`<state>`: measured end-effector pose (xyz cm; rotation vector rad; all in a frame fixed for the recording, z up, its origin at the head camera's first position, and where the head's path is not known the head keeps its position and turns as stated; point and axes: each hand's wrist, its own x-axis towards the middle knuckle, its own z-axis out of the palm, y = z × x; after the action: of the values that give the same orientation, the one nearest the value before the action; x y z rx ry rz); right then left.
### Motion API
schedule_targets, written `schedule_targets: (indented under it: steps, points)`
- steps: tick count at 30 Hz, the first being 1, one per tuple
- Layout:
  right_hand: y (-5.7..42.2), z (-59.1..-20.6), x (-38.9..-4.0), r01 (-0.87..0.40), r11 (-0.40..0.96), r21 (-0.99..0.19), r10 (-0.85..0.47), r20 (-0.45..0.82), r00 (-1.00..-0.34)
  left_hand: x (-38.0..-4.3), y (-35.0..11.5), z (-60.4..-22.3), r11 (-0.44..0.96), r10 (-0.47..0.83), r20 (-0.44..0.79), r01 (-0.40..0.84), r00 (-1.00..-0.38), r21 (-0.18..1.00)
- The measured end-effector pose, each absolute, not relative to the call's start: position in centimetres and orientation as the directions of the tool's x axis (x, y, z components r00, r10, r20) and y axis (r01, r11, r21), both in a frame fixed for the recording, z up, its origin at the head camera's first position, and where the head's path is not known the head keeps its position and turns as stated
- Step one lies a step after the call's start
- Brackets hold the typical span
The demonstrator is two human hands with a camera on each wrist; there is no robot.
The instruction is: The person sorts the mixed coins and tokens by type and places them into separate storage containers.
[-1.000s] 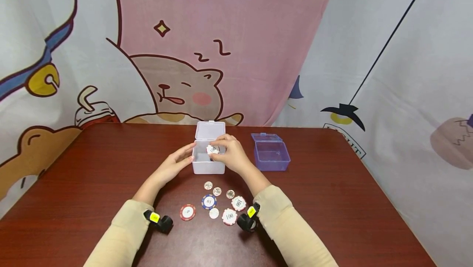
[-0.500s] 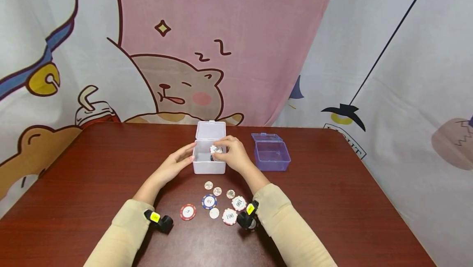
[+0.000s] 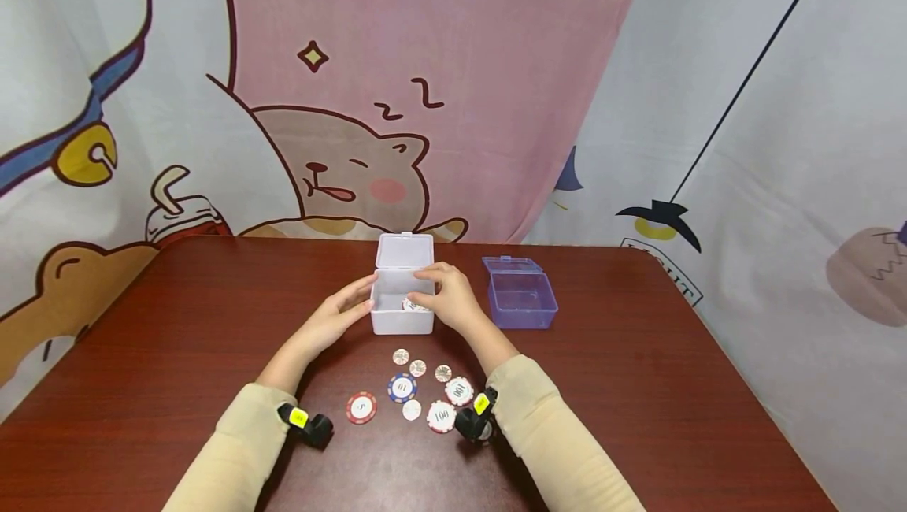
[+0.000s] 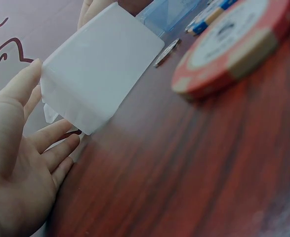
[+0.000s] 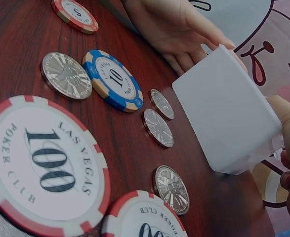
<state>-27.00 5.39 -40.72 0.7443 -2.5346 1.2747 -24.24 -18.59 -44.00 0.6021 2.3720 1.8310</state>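
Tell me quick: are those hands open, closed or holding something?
Left hand: open, touching the white box.
Right hand: looks open over the white box, a white chip below its thumb.

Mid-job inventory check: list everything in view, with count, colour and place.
Table: one, reddish-brown, under the boxes
Backdrop: one, mainly pink and white, behind the table
White box: one, white, lid open, on the table
Boxed chip: one visible, white-red, inside the white box
Purple box: one, purple, lid open, right of the white box
10 chip: one, blue, on the table
5 chip: one, red, left of the 10 chip
100 chips: two, white-red, right of the 10 chip
Coins: at least four, silver, on the table
Wrist cameras: two, black, one per wrist
Sleeves: two, cream, on the arms
Left hand: one, at the white box's left side
Right hand: one, at its right side
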Motion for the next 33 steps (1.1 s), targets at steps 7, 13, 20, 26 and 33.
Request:
schedule_targets:
  steps: [7,13,20,26,33]
  points:
    - [5.7,-40.8,-26.8,-0.548,0.456,-0.701,-0.325,0.442,-0.836,-24.1,-18.5,-44.0,0.193,0.356,0.180,0.261,-0.917,0.946]
    - [5.7,-40.2,-25.9,-0.571,0.392,-0.721,-0.314,0.479,-0.820,-24.2,-18.5,-44.0,0.186,0.357,0.194,0.273,-0.914,0.944]
    - [5.5,-39.9,-24.0,-0.595,0.339,-0.728,-0.339,0.496,-0.799,-24.2,-18.6,-44.1,0.203,0.355,0.171,0.255,-0.919,0.945]
    - [5.2,-39.8,-22.6,-0.660,0.285,-0.695,-0.372,0.554,-0.744,-23.6,-18.3,-42.9,0.192,0.362,0.166,0.247,-0.917,0.950]
    - [4.9,-39.8,-21.0,-0.685,0.255,-0.682,-0.417,0.561,-0.715,-24.0,-18.6,-43.7,0.189,0.370,0.200,0.284,-0.907,0.940]
